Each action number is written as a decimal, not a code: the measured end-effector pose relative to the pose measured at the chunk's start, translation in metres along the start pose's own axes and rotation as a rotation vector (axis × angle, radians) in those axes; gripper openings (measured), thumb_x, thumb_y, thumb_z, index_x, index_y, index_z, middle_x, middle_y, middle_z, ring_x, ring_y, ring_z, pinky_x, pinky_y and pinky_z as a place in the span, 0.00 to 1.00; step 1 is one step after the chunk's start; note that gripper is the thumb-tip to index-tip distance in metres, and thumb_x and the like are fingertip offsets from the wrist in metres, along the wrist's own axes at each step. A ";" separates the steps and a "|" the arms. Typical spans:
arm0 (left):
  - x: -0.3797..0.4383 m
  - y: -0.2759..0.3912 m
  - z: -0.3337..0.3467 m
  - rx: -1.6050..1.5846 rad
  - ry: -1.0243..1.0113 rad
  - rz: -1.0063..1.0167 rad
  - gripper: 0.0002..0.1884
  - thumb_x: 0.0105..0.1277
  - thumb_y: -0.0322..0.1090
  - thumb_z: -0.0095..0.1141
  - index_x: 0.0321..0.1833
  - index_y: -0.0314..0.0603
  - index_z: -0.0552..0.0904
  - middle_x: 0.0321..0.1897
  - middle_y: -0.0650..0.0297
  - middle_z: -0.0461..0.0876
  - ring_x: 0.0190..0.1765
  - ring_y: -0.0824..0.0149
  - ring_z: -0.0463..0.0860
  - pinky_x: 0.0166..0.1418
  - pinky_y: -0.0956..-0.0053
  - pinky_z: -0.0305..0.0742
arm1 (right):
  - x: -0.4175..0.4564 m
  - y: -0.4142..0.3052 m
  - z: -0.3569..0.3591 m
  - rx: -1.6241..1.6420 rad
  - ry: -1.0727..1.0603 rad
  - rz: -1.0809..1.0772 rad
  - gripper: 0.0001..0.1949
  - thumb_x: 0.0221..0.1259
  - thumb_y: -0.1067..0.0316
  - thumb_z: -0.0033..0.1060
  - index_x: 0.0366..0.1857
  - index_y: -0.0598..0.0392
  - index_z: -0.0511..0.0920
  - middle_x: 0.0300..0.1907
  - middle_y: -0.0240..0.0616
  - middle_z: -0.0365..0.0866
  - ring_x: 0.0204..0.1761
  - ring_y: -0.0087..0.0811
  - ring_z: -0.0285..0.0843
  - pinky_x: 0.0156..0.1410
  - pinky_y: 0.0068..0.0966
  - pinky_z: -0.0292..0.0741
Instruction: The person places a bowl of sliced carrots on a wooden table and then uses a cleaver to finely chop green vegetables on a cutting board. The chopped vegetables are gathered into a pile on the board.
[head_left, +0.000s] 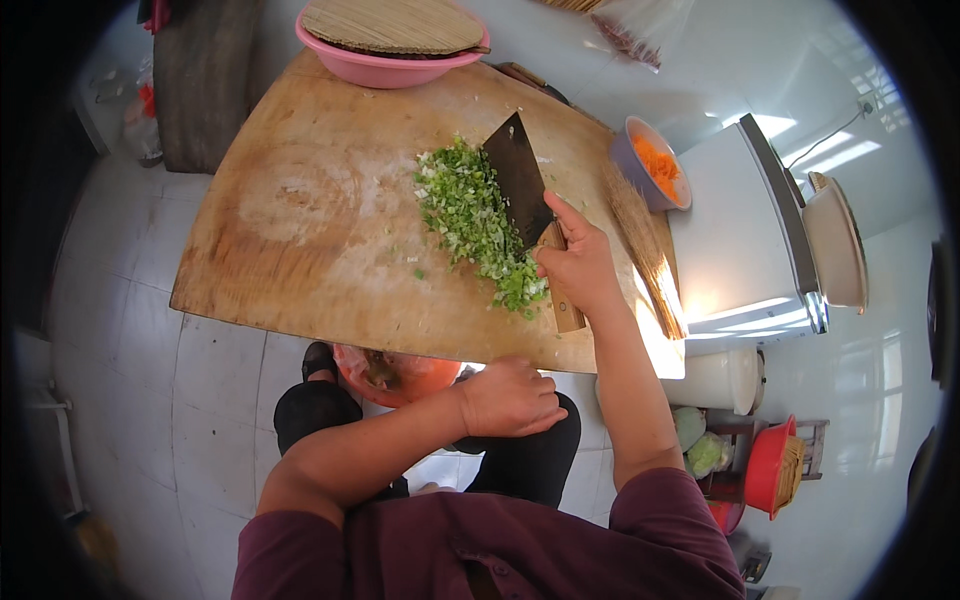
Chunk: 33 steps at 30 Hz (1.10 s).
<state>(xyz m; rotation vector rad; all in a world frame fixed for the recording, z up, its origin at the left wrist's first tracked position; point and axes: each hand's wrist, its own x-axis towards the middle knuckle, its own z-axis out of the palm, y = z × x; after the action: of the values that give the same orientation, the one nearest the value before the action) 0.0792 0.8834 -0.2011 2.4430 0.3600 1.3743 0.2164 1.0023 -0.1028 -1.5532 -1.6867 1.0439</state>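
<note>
My right hand (577, 259) grips a Chinese cleaver (517, 180) by its wooden handle, with the index finger stretched along the dark blade. The blade lies tilted against the right side of a long heap of chopped green onions (465, 210) on a wooden board (300, 262). Some bits cling to the steel. Lower down, my left hand (510, 397) is loosely curled at the board's near edge, above my knee. I see nothing in it, though its palm is hidden.
A pink basin (390, 71) with a woven straw lid stands at the board's far edge. On the right are a bowl of shredded carrot (656, 165), a straw brush (645, 255) and a white appliance (735, 232). An orange basin (405, 379) sits on the floor below.
</note>
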 end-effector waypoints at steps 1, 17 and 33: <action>0.000 0.000 0.001 -0.007 0.005 -0.004 0.19 0.69 0.44 0.65 0.23 0.50 0.73 0.23 0.66 0.74 0.26 0.61 0.79 0.35 0.66 0.73 | -0.003 -0.008 0.001 0.019 0.025 -0.036 0.39 0.57 0.84 0.60 0.79 0.58 0.67 0.55 0.36 0.84 0.36 0.20 0.79 0.39 0.22 0.80; 0.000 -0.001 0.001 -0.004 0.000 -0.011 0.19 0.68 0.45 0.66 0.23 0.49 0.73 0.22 0.65 0.74 0.25 0.60 0.79 0.33 0.65 0.73 | 0.004 -0.013 0.001 -0.080 0.018 -0.053 0.39 0.55 0.82 0.62 0.78 0.53 0.69 0.45 0.31 0.82 0.33 0.20 0.78 0.37 0.23 0.79; -0.002 0.002 -0.001 -0.020 0.006 -0.017 0.18 0.70 0.45 0.64 0.23 0.50 0.75 0.23 0.65 0.75 0.25 0.59 0.79 0.33 0.63 0.74 | 0.001 -0.004 -0.012 0.003 0.090 -0.013 0.40 0.56 0.84 0.61 0.79 0.57 0.67 0.45 0.34 0.85 0.31 0.19 0.80 0.36 0.21 0.79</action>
<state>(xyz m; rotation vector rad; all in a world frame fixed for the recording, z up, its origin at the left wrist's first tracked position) 0.0780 0.8814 -0.2014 2.4150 0.3656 1.3724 0.2241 1.0055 -0.0932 -1.5618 -1.6312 0.9549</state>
